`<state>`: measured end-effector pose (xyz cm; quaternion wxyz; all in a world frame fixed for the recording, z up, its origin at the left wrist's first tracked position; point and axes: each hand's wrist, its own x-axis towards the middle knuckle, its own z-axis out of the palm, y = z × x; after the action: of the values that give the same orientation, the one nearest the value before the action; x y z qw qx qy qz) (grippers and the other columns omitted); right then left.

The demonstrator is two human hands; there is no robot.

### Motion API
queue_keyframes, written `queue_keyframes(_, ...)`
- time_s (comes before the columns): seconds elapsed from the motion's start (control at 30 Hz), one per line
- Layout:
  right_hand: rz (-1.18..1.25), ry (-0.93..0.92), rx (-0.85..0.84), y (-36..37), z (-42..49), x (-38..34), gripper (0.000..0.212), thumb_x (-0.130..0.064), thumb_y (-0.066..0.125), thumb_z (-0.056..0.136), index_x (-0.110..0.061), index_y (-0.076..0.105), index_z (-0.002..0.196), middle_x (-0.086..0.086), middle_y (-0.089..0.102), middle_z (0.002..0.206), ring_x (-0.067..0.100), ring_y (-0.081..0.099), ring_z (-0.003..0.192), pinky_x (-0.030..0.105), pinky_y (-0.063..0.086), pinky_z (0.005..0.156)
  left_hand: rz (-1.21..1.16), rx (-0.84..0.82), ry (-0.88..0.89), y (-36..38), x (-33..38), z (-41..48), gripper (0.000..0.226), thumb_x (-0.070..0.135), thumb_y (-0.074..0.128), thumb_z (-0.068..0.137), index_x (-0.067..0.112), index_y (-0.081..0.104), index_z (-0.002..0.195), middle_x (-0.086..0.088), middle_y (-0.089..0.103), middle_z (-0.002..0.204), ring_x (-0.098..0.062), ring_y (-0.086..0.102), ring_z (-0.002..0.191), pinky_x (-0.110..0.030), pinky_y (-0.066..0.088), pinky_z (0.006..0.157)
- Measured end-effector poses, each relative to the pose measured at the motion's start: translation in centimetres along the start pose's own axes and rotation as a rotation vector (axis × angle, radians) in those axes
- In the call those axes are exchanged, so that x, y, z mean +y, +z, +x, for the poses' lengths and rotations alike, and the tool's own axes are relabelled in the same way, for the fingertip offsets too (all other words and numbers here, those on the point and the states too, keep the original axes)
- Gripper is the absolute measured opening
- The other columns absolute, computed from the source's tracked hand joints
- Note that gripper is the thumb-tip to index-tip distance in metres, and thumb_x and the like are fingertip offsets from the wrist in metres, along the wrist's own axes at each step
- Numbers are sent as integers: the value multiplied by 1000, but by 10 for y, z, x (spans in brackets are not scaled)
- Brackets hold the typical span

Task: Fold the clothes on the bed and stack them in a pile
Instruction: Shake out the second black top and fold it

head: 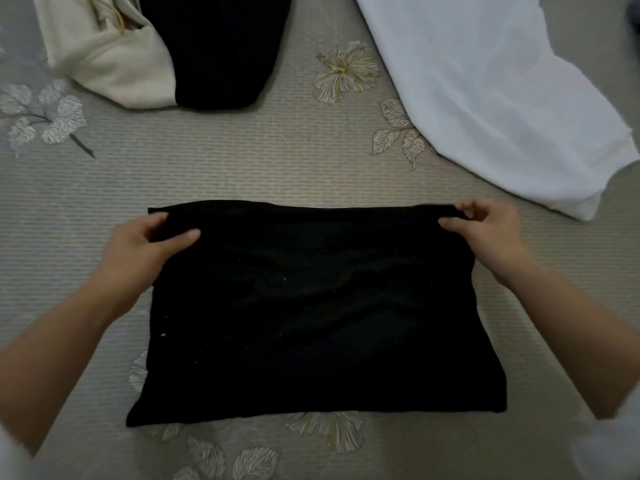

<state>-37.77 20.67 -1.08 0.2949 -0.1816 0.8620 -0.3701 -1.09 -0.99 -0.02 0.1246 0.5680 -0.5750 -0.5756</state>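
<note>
One view here, the head camera, worn above the bed (311,161) and tipped steeply down, almost straight onto the patterned cover; it faces forward, away from the person, so both forearms come in from the lower corners of the frame; it sits close, the black garment (311,306) filling the centre and lower middle; the left hand (145,244) and right hand (485,233) land at mid-height; the wide lens takes in a white cloth (485,98) running off the upper right, and a cream and black pile (114,71) cut by the upper left edge.
</note>
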Motion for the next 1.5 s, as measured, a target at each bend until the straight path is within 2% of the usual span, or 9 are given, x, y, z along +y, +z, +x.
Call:
queue_keyframes(0.13,1,16,51,14,5,-1,16,-13,72,81,-19,61,90,-2,59,80,14,57,76,27,48,70,5,168,74,15,1,10,22,16,67,88,16,66,110,-7,69,106,-12,69,91,-20,54,75)
queue_keyframes(0.27,-492,-235,222,33,-25,3,45,-27,66,85,-7,53,123,16,52,124,32,46,117,44,35,99,639,494,216,52,-6,-3,45,28,54,93,12,46,134,-16,45,137,-33,38,128,-48,29,105)
queue_keyframes(0.4,-591,-639,-74,72,-81,7,42,-30,60,85,-12,59,123,11,50,137,25,42,129,43,31,101,845,125,639,109,-22,-53,45,34,42,92,18,46,134,-11,37,145,-27,32,133,-43,23,103)
queue_keyframes(0.5,-864,-693,-392,86,-88,28,52,-46,41,96,-32,35,146,-1,21,159,19,13,148,44,7,116,1157,-188,645,135,-47,-72,51,45,26,96,33,36,145,-3,27,156,-25,18,145,-49,14,112)
queue_keyframes(0.6,-977,-570,-307,74,-68,50,59,-61,23,94,-50,-1,147,-10,-5,161,17,-15,146,43,-12,114,1240,-139,463,135,-63,-59,53,60,10,94,51,2,145,9,-10,160,-29,-18,145,-59,-6,110)
queue_keyframes(0.73,-1000,-373,-190,45,-60,68,60,-65,9,92,-49,-6,147,-9,-9,161,18,-17,146,42,-19,112,1109,-19,206,127,-64,-47,59,68,11,90,54,-15,141,7,-27,156,-28,-32,139,-59,-15,108)
queue_keyframes(1.03,-210,79,82,-12,-104,97,70,-44,65,84,-15,36,142,7,37,137,23,45,123,32,37,100,1192,-156,372,163,-67,-105,69,66,0,89,34,-18,148,-7,-31,154,-21,-32,140,-44,-13,115)
queue_keyframes(1.3,-59,384,-187,-38,-98,79,57,-44,79,72,-18,52,115,0,67,91,12,67,77,21,48,57,1163,-183,267,182,-70,-107,69,66,-1,86,35,-31,140,-5,-47,143,-20,-44,133,-41,-26,108)
queue_keyframes(1.5,41,425,-554,-51,-93,40,50,-40,78,73,-13,66,113,4,74,101,20,71,92,39,55,89,1118,-284,197,182,-68,-100,69,67,3,88,37,-39,134,1,-61,128,-16,-56,119,-39,-34,99)
